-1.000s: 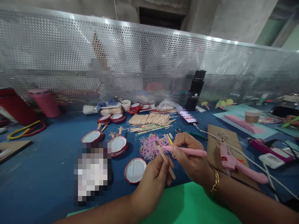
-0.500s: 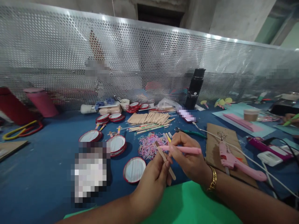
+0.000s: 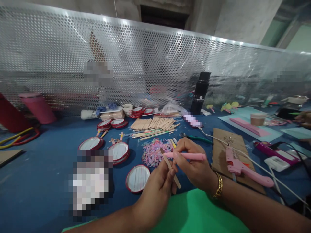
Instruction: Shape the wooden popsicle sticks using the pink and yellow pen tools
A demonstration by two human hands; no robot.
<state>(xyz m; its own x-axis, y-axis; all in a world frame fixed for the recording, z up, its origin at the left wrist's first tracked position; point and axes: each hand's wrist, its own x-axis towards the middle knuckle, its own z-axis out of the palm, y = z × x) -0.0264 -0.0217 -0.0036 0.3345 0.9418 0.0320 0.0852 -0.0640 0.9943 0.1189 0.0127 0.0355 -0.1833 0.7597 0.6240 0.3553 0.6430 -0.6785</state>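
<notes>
My left hand (image 3: pixel 162 181) is closed on a wooden craft stick (image 3: pixel 177 181), which tilts up to the left and has a dark brown upper end. A pink marker (image 3: pixel 193 156) is gripped in my right hand (image 3: pixel 190 161), its tip at the stick near the brown end. Just behind both hands lies a heap of multicoloured rubber bands (image 3: pixel 153 152). A round red-rimmed lid (image 3: pixel 137 178) with a pale inside rests left of my left hand. More such lids, one stack (image 3: pixel 119 152) with small sticks behind it, sit further left.
A pile of craft sticks (image 3: pixel 153 123) lies behind the bands. On the right, a pink glue gun (image 3: pixel 239 168) with a white cable rests on cardboard (image 3: pixel 220 149). A black bottle (image 3: pixel 200 92) stands before the perforated metal screen (image 3: pixel 165 58). Another person's hand (image 3: pixel 305 119) shows far right.
The whole view has shifted slightly left. Both hands keep their holds on the stick and marker, and the marker tip remains close to the stick's brown end.
</notes>
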